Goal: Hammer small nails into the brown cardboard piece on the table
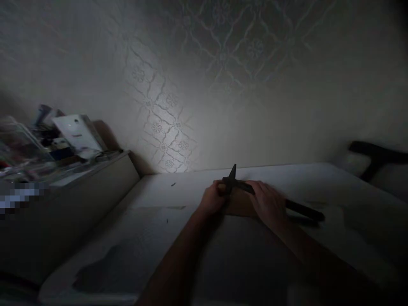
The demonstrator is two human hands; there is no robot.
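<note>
The room is dim. A black long-handled tool with a pointed tip lies across a white table, its handles reaching to the right. My left hand is closed around the tool close to its tip. My right hand grips the tool's handles just behind that. A flat brown piece, perhaps cardboard or wood, lies under and between both hands. Blur and low light hide what kind of tool it is.
A low cabinet stands left of the table, crowded with a white box and several small items. Patterned wallpaper runs behind the table. A dark chair back shows at the right edge.
</note>
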